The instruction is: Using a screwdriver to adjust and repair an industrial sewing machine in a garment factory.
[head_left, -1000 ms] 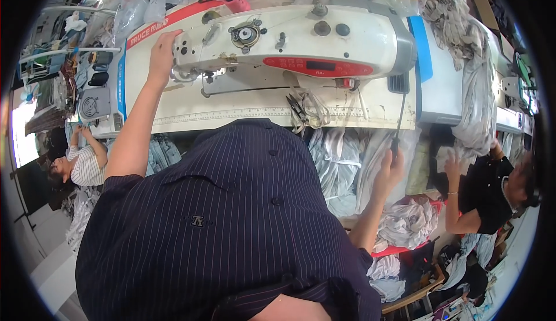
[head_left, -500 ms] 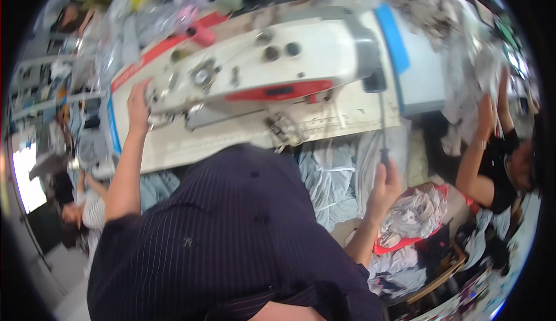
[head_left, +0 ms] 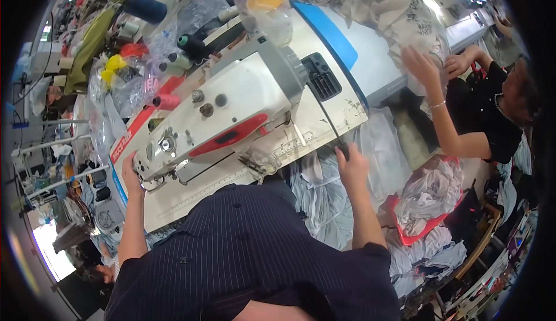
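My left hand (head_left: 132, 172) grips the left end of a white sewing machine head (head_left: 208, 118) with a red control panel. My right hand (head_left: 351, 161) is closed on the black handle of a long thin screwdriver (head_left: 329, 118); its shaft runs up toward the grey right end of the machine, beside a black grille (head_left: 324, 80), and the exact contact of its tip is unclear. Scissors and pale straps (head_left: 258, 164) lie on the machine bed near a ruler strip (head_left: 179, 205), between my hands.
Thread cones (head_left: 191, 48), plastic bags and cloth crowd the back. At the right, a co-worker (head_left: 492, 106) in black reaches into pale fabric (head_left: 405, 8); a red basket of cloth (head_left: 408, 234) stands below. Pale cloth bundles (head_left: 318, 205) lie under the table's front edge.
The view has turned, so the machine now runs diagonally and more of the back is visible. Both my hands keep their holds. The co-worker's hands have shifted among the fabric.
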The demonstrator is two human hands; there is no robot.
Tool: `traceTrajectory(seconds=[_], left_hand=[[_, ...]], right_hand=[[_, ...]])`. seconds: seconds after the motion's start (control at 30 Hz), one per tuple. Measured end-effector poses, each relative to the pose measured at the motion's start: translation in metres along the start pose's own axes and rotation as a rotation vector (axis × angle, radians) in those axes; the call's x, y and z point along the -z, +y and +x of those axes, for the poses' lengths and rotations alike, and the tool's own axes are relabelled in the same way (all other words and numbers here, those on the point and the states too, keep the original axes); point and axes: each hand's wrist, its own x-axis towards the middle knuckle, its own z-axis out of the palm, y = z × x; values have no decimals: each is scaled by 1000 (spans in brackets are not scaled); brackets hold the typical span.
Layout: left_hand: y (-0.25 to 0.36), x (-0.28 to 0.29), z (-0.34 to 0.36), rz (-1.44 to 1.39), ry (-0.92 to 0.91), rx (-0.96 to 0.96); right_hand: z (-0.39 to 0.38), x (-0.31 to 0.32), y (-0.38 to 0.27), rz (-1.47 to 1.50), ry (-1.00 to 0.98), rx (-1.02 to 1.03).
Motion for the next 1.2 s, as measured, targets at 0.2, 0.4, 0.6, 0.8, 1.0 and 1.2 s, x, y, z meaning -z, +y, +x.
traceTrajectory(seconds=[0.2, 0.4, 0.6, 0.8, 1.0, 1.2], left_hand=[[-17, 8, 16, -288, -47, 197], [-4, 2, 13, -310, -28, 253], [-10, 4, 15, -282, 1, 231], [-12, 7, 12, -197, -26, 197], [-3, 2, 10, -241, 5, 265], [-13, 8, 12, -258, 18, 246]], right_hand=[[19, -64, 38, 96, 64, 45], [13, -51, 32, 225, -86, 15], [3, 27, -16, 249, -258, -74], [4, 62, -41, 361, -358, -159], [18, 26, -1, 101, -301, -16], [31, -45, 36, 134, -126, 65]])
